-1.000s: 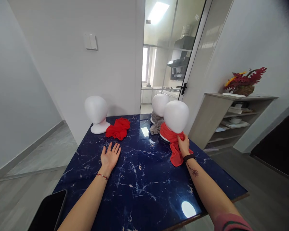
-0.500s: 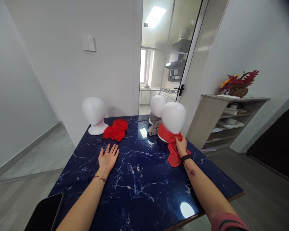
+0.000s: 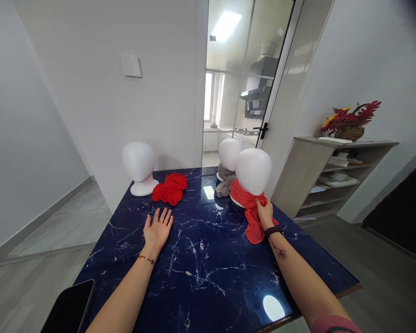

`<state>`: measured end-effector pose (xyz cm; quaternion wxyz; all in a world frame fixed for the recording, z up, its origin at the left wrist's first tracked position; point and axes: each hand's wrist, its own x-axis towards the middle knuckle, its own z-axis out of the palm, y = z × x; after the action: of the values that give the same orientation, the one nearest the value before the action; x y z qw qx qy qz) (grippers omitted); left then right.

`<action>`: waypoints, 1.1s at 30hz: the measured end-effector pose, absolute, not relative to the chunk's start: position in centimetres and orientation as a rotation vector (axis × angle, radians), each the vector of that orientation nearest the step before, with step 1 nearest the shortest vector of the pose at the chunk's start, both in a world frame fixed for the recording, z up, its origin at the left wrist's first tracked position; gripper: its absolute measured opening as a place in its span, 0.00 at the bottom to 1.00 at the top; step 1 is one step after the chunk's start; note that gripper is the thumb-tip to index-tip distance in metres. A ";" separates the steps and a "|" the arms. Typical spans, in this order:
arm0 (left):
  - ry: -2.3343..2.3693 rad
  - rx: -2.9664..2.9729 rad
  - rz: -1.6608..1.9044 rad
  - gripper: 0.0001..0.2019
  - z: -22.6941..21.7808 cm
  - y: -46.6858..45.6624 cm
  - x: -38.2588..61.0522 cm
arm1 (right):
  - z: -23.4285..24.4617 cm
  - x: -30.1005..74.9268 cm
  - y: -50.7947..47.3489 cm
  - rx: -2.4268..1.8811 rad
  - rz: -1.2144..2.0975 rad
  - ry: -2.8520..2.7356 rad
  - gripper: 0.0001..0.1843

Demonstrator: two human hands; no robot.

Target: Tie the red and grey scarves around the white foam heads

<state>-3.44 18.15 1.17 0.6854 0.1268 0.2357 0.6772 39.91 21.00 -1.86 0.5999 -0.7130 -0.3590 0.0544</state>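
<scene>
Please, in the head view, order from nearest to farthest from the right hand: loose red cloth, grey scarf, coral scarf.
1. Coral scarf, touching the right hand.
2. Grey scarf, left and farther back.
3. Loose red cloth, farthest left.

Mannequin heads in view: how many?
3: a bare head at the left of the table, a coral-scarfed head at the right, and a gray-scarfed head behind that one, partly hidden.
</scene>
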 end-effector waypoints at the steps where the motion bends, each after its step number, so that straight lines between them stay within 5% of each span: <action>1: 0.527 0.286 1.525 0.18 1.1 18.2 -3.5 | -1.9 39.9 21.0 -1.651 0.128 -0.833 0.34; 33: 0.550 0.278 1.564 0.18 0.7 18.5 -3.8 | -2.2 40.2 21.2 -1.628 0.164 -0.807 0.33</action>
<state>-3.83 18.45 0.67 0.6669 0.1232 0.2439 0.6932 40.20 21.23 -2.20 0.6121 -0.7057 -0.3498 0.0710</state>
